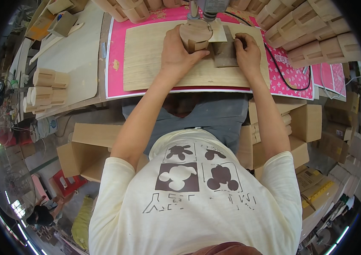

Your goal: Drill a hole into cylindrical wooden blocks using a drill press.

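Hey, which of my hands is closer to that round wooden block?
Your left. The left hand grips the round wooden block; the right hand is off to its right, by the right edge of the dark plate.

I wear a loose cream T-shirt (206,229) whose short sleeves (112,174) leave my forearms (146,114) bare. On its front, a dark brown print (177,177) is set out as four squares, two above two. One square is solid brown with a pale, rounded cartoon shape; the other three have brown shapes inside thin outlines. Broken, letter-like strokes (163,203) run below. My trousers (223,114) are plain grey-blue. My left hand (178,55) and right hand (248,53) are both bare.
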### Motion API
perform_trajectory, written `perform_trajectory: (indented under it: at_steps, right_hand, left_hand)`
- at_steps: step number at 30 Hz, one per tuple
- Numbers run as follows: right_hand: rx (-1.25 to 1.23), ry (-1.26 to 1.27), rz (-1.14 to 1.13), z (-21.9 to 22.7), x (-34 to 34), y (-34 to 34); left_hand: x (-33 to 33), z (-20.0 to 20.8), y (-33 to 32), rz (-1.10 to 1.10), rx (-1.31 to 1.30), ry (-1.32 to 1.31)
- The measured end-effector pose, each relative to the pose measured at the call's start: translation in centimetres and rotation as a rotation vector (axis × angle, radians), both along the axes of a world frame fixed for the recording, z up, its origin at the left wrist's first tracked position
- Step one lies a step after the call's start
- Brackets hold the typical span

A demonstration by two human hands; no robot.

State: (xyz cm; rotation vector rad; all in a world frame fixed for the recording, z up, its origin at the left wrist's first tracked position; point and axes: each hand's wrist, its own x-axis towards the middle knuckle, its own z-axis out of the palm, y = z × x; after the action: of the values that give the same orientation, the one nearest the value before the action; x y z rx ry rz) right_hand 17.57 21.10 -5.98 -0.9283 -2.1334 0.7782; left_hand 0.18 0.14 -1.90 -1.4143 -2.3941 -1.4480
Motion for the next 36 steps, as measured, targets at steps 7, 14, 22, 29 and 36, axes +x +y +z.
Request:
perform_trajectory:
  at_steps: [7,14,22,29,36]
  right_hand:
    - [-0.119,0.076,0.019,-0.4,-0.4,0.9]
    - [-0.479,0.598,0.191,13.0,-4.8,2.7]
    - [-0.486,0.453,0.366,24.5,-8.7,3.3]
    - [-0.370,0.450,0.371,25.5,-7.9,3.3]
    - [-0.145,0.506,0.373,25.3,-4.7,-0.3]
  left_hand:
    - [-0.4,-0.5,0.9,-0.050,0.100,-0.062]
    - [-0.6,-0.7,1.6,-0.120,0.185,-0.083]
    - [-0.6,-0.1,1.5,-0.118,0.177,-0.082]
    - [-0.4,0.0,1.4,-0.128,0.208,-0.087]
    - [-0.4,-0.6,1.4,-0.083,0.116,-0.077]
